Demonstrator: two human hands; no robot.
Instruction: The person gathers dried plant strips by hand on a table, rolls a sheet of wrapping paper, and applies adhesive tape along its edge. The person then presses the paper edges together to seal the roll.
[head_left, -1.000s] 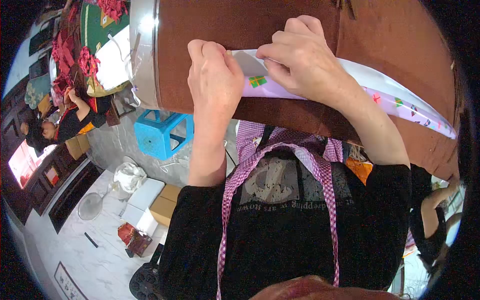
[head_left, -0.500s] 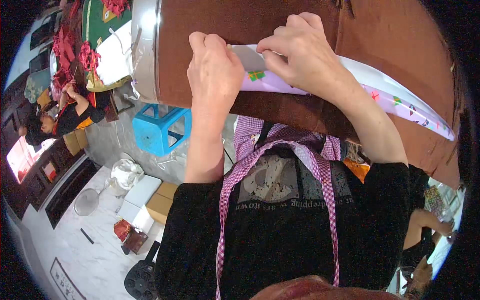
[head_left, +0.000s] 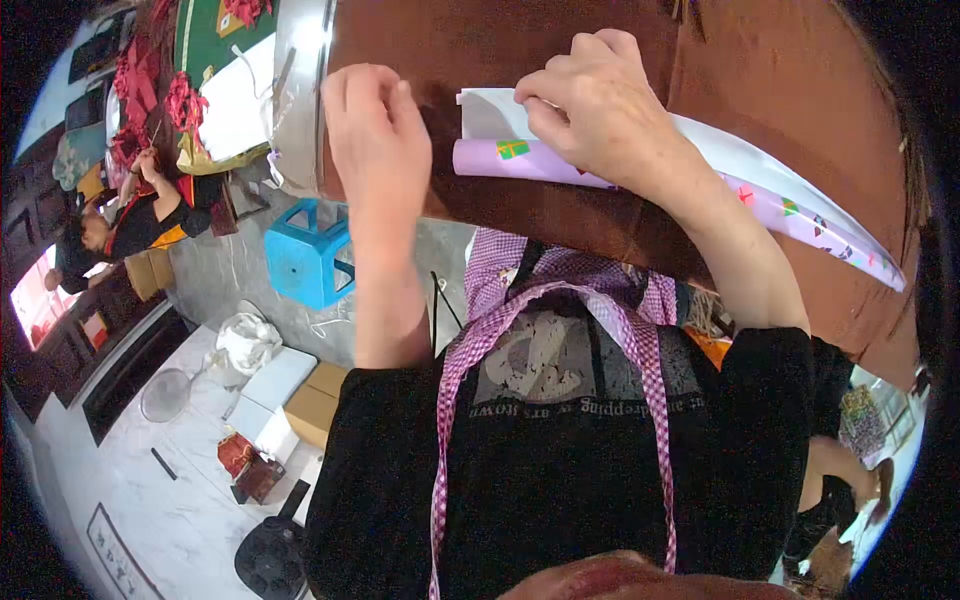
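I see the purple paper (head_left: 560,165) running left to right, pinched by the right hand (head_left: 598,112), just right of the left hand (head_left: 380,128), whose grip I can't tell.

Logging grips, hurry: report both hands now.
Left hand: blurred, fingers partly curled; open or closed cannot be told.
Right hand: closed, pinching the rolled, lilac, gift-patterned, white-backed paper.

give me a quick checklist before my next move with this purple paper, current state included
1. Right hand on the partly rolled lavender gift-print paper: ok, fingers at its white edge.
2. Left hand on the paper: not ok, apart, left of its end.
3. Paper resting on the brown tabletop: ok.
4. White side fully rolled in: not ok, a strip shows.
5. Inner turns even: cannot tell, hidden.
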